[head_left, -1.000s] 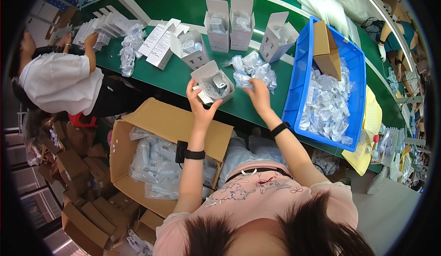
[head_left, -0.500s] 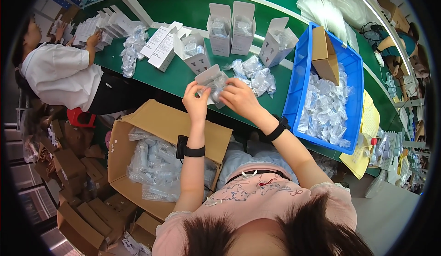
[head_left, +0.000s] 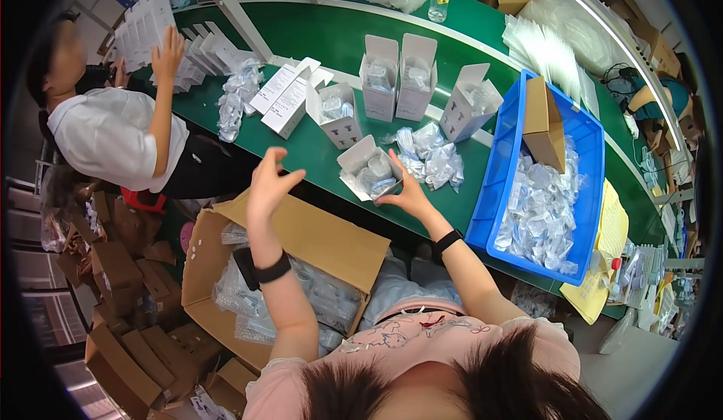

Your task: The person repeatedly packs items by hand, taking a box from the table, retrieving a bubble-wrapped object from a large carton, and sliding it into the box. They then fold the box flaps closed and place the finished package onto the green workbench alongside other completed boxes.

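"Where's the open white box (head_left: pixel 370 173)?"
"Near edge of the green table (head_left: pixel 320 162). Right hand (head_left: pixel 410 194) grips its side; left hand (head_left: pixel 273 183) spread, empty, at its nine o'clock."
"What crowds it?"
"Bagged parts (head_left: pixel 440 165) at two, blue bin (head_left: pixel 498 171) at three, filled boxes (head_left: pixel 380 105) twelve."

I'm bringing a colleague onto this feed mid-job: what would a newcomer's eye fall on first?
Probably the big blue bin on the right of the green table, holding many clear-wrapped packets. Next, the open white box near the table's front edge, its right side held by the right hand, while the left hand hangs open and empty. Below left, a large cardboard carton holds clear packs.
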Demonstrator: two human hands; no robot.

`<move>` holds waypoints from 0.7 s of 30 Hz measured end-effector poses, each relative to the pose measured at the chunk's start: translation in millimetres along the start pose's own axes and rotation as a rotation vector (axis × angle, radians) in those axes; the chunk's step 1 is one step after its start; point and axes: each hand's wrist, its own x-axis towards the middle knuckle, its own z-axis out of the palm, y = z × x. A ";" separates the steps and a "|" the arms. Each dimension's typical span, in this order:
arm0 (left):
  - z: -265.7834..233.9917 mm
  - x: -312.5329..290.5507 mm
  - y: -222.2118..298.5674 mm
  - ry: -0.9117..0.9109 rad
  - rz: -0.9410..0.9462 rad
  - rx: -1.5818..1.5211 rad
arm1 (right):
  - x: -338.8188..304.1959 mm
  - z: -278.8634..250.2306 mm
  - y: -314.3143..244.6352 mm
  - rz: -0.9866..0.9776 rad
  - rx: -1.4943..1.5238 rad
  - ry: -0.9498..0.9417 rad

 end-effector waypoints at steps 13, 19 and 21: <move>127.9 146.8 -56.4 0.109 0.139 -0.382 | 50.2 12.0 17.3 0.138 0.215 0.464; 129.3 157.1 -54.9 0.257 0.152 -0.397 | 87.9 28.1 21.0 0.065 0.112 0.526; 132.8 155.3 -49.9 0.301 0.147 -0.379 | 92.9 32.0 27.2 0.040 0.100 0.544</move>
